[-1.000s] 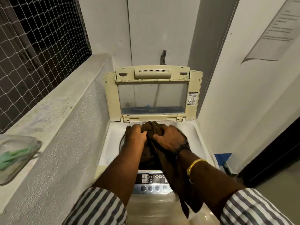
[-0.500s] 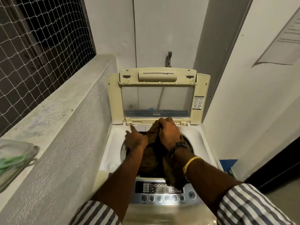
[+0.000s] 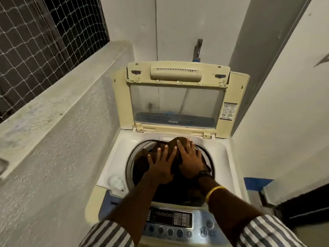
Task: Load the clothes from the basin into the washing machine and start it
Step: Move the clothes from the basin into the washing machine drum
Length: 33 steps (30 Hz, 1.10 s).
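Observation:
A top-loading washing machine (image 3: 114, 157) stands in front of me with its cream lid (image 3: 175, 97) raised against the wall. A dark brown garment (image 3: 179, 142) fills the drum opening. My left hand (image 3: 162, 165) lies flat on it with fingers spread. My right hand (image 3: 190, 162) presses on the garment beside it, palm down, fingers apart. The control panel (image 3: 178, 223) with round buttons sits at the machine's near edge, below my forearms. The basin is not in view.
A rough concrete parapet (image 3: 53, 107) with netting above runs along the left, close to the machine. A white wall (image 3: 284, 122) closes the right side. A tap (image 3: 198, 48) sticks out of the back wall behind the lid.
Both hands went from gripping the bunched brown garment above the drum to lying flat on it. The cloth that hung over the control panel now sits inside the drum.

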{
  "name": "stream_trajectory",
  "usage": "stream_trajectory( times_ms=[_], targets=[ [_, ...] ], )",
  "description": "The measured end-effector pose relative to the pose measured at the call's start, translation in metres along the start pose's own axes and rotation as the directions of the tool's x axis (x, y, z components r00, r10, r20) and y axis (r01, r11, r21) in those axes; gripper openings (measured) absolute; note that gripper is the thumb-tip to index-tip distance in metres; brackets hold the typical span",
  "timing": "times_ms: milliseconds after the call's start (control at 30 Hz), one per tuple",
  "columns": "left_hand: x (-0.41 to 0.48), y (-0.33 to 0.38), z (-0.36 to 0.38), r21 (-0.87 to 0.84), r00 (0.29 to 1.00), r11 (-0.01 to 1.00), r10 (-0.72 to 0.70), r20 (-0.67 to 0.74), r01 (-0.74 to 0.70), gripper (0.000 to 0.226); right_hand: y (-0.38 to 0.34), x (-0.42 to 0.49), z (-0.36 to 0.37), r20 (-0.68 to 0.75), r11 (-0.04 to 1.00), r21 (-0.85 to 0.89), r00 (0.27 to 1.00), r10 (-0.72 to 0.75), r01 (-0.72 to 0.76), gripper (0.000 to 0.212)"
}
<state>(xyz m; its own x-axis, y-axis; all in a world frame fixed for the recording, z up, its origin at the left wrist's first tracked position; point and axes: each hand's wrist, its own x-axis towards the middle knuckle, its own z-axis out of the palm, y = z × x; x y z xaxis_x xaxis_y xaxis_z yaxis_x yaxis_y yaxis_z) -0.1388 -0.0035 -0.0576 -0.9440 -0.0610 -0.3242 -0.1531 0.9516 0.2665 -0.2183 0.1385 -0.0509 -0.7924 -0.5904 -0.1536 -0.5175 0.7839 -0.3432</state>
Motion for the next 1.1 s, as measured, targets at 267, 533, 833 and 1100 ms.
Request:
stream_trajectory(
  times_ms=[267, 533, 833, 1100],
  targets=[
    [0.014, -0.021, 0.034, 0.027, 0.983, 0.989, -0.15, 0.102, 0.148, 0.11, 0.006, 0.014, 0.046, 0.131, 1.0, 0.02, 0.991, 0.007, -0.009, 0.091],
    [0.059, -0.045, 0.071, -0.013, 0.962, 0.984, -0.171, 0.212, 0.177, 0.105, 0.023, 0.04, 0.094, 0.223, 0.996, -0.001, 0.971, 0.091, -0.093, 0.089],
    [0.097, -0.063, 0.12, -0.073, 0.973, 0.983, -0.156, 0.171, 0.17, 0.087, 0.049, 0.076, 0.156, 0.276, 0.974, -0.09, 0.935, 0.224, -0.207, 0.081],
    [0.123, -0.075, 0.157, -0.046, 0.979, 0.988, -0.142, 0.147, 0.15, 0.089, 0.063, 0.082, 0.205, 0.17, 0.957, -0.058, 0.942, 0.29, -0.284, 0.075]
  ],
)
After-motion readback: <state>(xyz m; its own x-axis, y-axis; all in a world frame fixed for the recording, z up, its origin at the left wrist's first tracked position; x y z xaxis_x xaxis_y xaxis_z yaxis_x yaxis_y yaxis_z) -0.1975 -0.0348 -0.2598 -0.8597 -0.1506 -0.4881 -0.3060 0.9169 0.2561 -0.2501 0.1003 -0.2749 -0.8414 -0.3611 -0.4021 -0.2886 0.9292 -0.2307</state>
